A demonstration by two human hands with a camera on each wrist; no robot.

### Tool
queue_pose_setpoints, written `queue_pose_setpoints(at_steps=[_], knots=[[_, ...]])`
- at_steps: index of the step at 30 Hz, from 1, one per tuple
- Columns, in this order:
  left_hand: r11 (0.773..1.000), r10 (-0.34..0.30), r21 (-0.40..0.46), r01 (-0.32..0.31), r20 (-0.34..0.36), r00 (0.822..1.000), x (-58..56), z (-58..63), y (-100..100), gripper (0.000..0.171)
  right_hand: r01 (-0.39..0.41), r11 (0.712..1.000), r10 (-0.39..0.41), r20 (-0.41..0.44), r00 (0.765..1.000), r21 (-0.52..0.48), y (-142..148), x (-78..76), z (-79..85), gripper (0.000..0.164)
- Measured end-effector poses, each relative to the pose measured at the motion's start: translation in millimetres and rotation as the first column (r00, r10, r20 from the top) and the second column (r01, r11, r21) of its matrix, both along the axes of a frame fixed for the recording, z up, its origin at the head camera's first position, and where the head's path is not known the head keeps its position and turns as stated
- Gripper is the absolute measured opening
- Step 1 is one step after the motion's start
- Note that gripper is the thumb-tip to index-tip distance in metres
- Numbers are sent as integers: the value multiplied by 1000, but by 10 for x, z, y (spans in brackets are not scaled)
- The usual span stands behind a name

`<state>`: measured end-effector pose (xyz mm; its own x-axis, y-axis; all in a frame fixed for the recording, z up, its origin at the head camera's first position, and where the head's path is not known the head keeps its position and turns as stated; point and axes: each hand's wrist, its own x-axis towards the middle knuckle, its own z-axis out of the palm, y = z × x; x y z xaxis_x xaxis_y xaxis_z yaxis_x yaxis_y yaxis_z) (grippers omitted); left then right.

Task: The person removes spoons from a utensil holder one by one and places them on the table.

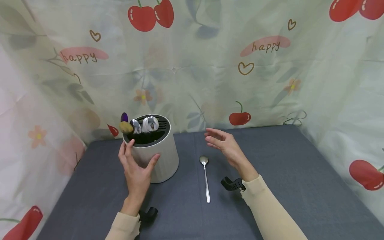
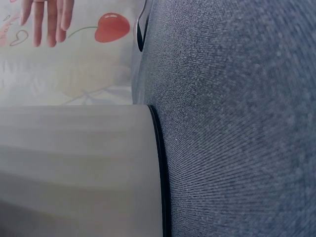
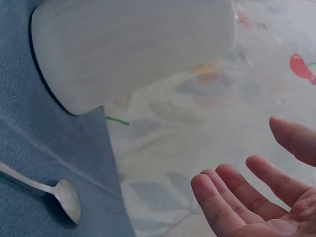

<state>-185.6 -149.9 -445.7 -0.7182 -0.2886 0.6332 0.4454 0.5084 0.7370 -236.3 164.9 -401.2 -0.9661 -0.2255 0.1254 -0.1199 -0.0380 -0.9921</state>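
A round, off-white utensil holder (image 1: 165, 160) with a dark slotted top stands at the left of the table. My left hand (image 1: 136, 175) holds its near left side, thumb spread on the front wall and fingers at the left wall and rim. Several utensils stand in the holder, among them shiny spoons (image 1: 151, 124) and a gold one (image 1: 126, 127). To the right of it, a long-handled metal spoon (image 1: 207, 183) lies on the cloth, bowl end away from me. My right hand (image 1: 228, 148) hovers right of that spoon's bowl, fingers loosely bent, holding nothing.
A dark grey cloth (image 1: 285, 176) covers the table. Behind and at both sides hangs a pale curtain (image 1: 192, 86) printed with cherries, hearts and leaves. Each wrist wears a black strap mount (image 1: 232, 184).
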Motion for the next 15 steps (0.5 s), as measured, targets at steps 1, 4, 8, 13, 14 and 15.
queue_pose_setpoints(at_steps=[1,4,8,13,14,15], knots=[[1000,0,0,0,1,1000,1,2,1,95,-1,1000,1,-7,1000,-3,-8,11,20,51],[1000,4,-1,-4,6,1000,1,-2,0,96,3,1000,-3,-28,1000,-23,-32,40,84,51],[1000,4,4,-4,10,1000,-1,-5,-2,95,8,999,-11,-63,998,-50,-66,64,182,49],[1000,8,3,-8,15,1000,2,-6,1,95,-3,999,0,-96,995,-36,-135,64,358,48],[1000,8,2,-8,14,1000,2,-5,1,95,-11,1000,8,-104,995,-28,-152,63,402,48],[1000,8,2,-8,12,1000,2,-4,1,95,-18,1000,16,-110,994,-17,-172,59,443,49]])
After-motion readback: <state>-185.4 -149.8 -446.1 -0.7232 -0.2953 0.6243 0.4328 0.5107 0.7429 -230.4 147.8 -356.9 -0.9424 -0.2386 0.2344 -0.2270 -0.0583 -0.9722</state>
